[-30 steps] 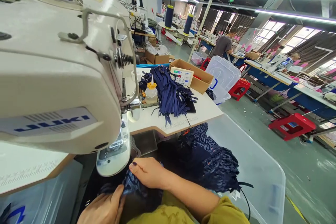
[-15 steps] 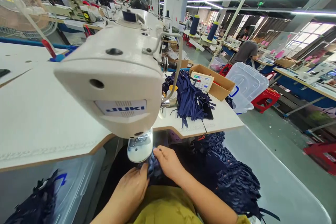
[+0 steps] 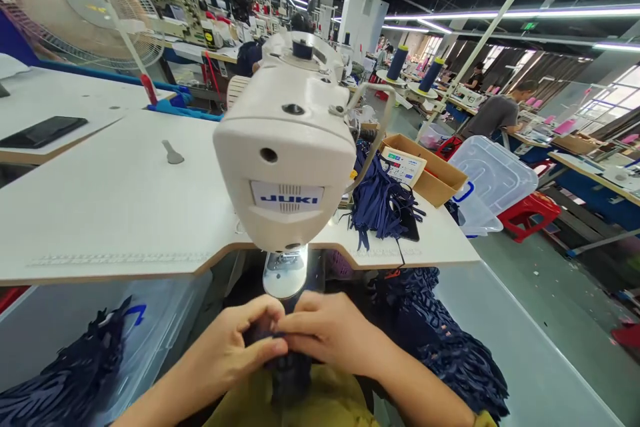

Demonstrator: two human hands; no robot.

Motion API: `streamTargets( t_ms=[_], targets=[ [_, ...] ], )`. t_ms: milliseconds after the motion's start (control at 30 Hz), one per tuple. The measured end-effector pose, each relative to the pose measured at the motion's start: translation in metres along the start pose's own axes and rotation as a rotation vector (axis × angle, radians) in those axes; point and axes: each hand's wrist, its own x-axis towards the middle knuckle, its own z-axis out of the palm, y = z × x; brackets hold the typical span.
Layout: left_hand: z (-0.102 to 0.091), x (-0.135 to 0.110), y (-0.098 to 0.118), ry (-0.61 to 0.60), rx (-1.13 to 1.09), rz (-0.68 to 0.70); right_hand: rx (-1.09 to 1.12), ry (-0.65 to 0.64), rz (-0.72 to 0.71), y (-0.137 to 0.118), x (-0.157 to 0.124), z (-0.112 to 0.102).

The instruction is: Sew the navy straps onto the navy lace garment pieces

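Observation:
Close to my body, just below the sewing machine's lit narrow arm bed (image 3: 284, 280), both hands meet at a dark navy fabric piece (image 3: 291, 377). My left hand (image 3: 243, 337) pinches its upper edge between thumb and curled fingers. From the other side, my right hand (image 3: 336, 333) grips the same edge, fingertips touching those of the left. The fabric hangs from the fingers over my lap; its exact shape is blurred and partly covered. Above the hands stands the white sewing machine (image 3: 285, 160), its needle area hidden behind the head.
Bundled navy straps (image 3: 383, 203) lie on the white table (image 3: 125, 213), near a control box (image 3: 403, 165) and a cardboard box (image 3: 440, 180). Navy pieces (image 3: 450, 340) fill the right side; a clear bin (image 3: 175, 310) stands at left. A person (image 3: 493, 113) works farther back.
My hands have come together away from the machine bed, drawing the navy fabric toward my body. The camera view has shifted left, showing more of the table and a phone there.

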Motion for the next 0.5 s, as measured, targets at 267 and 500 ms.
streamTargets(
  t_ms=[267,500],
  targets=[
    [-0.012,0.006,-0.008,0.551,0.723,0.405,0.163,0.412,0.342,0.006,0.043,0.015],
    [-0.004,0.009,-0.011,0.386,0.736,0.419,0.532,0.535,0.464,0.018,0.047,0.017]
  ],
)
